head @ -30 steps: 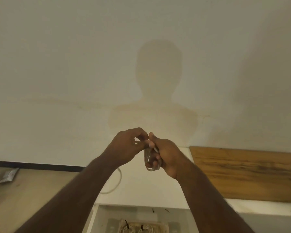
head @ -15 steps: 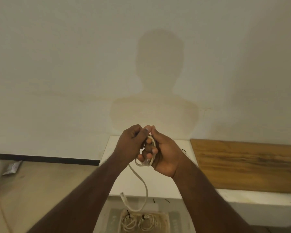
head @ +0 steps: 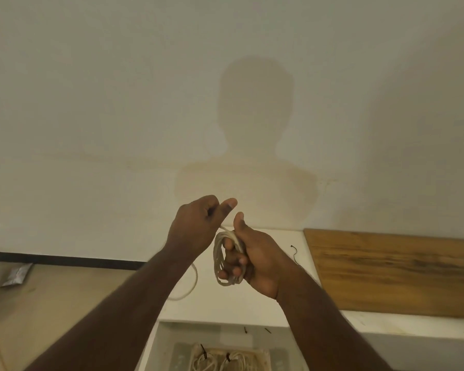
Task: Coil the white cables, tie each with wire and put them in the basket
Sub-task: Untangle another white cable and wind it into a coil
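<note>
White cable (head: 227,259), thin and round, is wound into a small oval coil of several loops held up in the air above the white desk (head: 225,303). The right hand (head: 255,257) grips this coil: its fingers curl through and round the loops from the far side, the fingertips (head: 236,270) showing inside the coil, and the thumb stands up above it. The left hand (head: 198,226) is just beside the right one, a little higher and to the left, with its fingers curled into the palm and its thumb stretched toward the right thumb. A strand of the same cable runs from the top of the coil up into the curled left fingers, which pinch it. Below the left forearm a loose length of the cable hangs down in a wide bend in front of the desk edge; its end is hidden behind the arm.

Under the hands, at the bottom edge of the view, a pale square basket (head: 220,357) holds two coiled white cables (head: 217,364), each bound with a short dark wire tie (head: 203,351). A loose dark wire (head: 294,253) lies on the desk to the right of the right hand, near a brown wooden board (head: 394,271) that lies on the desk against the plain wall (head: 118,103), where the person's shadow falls.
</note>
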